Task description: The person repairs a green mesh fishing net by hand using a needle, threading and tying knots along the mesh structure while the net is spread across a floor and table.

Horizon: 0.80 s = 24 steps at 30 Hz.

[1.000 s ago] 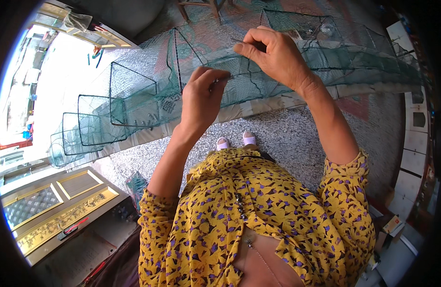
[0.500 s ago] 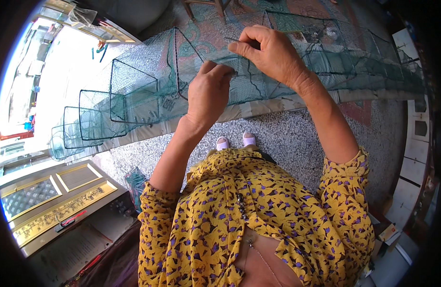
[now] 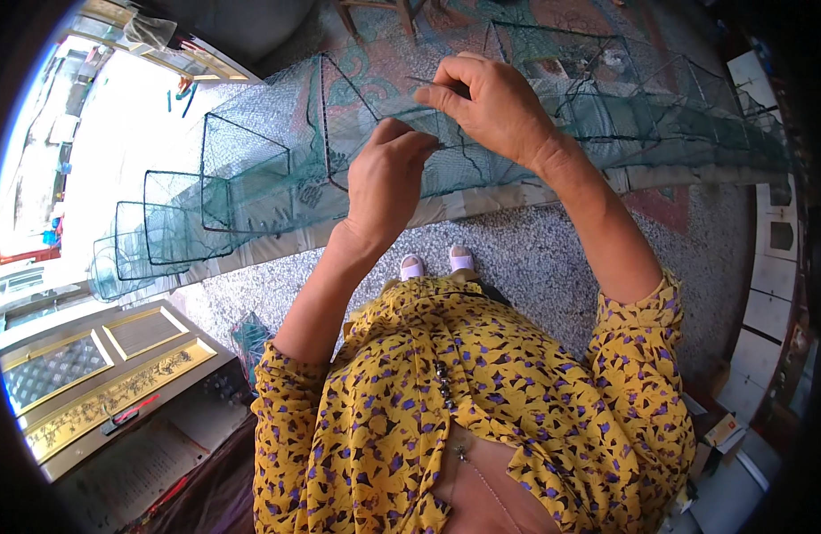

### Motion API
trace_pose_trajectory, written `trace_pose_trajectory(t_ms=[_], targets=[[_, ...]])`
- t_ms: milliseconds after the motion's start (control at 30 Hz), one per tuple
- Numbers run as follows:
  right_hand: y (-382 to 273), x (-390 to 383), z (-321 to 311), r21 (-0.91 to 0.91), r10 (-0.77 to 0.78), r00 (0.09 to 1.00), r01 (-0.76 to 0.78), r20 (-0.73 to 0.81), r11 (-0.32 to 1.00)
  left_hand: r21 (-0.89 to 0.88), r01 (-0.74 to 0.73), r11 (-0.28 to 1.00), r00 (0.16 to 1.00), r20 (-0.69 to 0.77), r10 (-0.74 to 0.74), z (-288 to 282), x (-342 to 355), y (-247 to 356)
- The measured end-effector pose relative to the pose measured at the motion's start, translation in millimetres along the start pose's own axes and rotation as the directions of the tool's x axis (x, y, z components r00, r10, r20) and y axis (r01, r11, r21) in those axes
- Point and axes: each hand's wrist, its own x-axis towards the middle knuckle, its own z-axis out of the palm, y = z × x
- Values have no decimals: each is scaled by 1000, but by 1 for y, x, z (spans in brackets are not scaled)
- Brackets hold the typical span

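A long green mesh net with dark rectangular wire frames (image 3: pixel 250 182) lies across a pale-covered rail or bench (image 3: pixel 482 198) in front of me. My left hand (image 3: pixel 388 178) is closed at the middle of the netting, its fingertips pinched on the mesh, though the exact strand is hard to see. Above and to the right of it, my right hand (image 3: pixel 491 107) pinches a thin pointed tool (image 3: pixel 419 81), perhaps a netting needle, just over the net.
A wooden stool (image 3: pixel 361 13) stands behind the net. A gold-trimmed cabinet (image 3: pixel 108 374) is at lower left, a bright open doorway at left, tiled wall (image 3: pixel 758 294) and boxes (image 3: pixel 722 427) at right. My slippered feet (image 3: pixel 437 264) stand on the speckled floor.
My right hand has shifted a little left with the thin tool. My left hand has moved slightly right since the earliest frame and remains closed at the netting.
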Motion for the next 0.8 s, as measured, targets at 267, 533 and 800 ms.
trace_pose_trajectory(t_ms=[267, 533, 800], targets=[[-3, -15, 0, 71, -78, 997, 80, -29, 994, 70, 37, 997, 998, 46, -40, 6, -3, -2], [1, -36, -1, 381, 108, 994, -95, -14, 920, 77, 45, 996, 997, 58, -49, 10, -7, -1], [2, -34, -27, 836, 243, 970, -113, -25, 536, 69, 35, 997, 998, 44, -39, 9, -7, 2]])
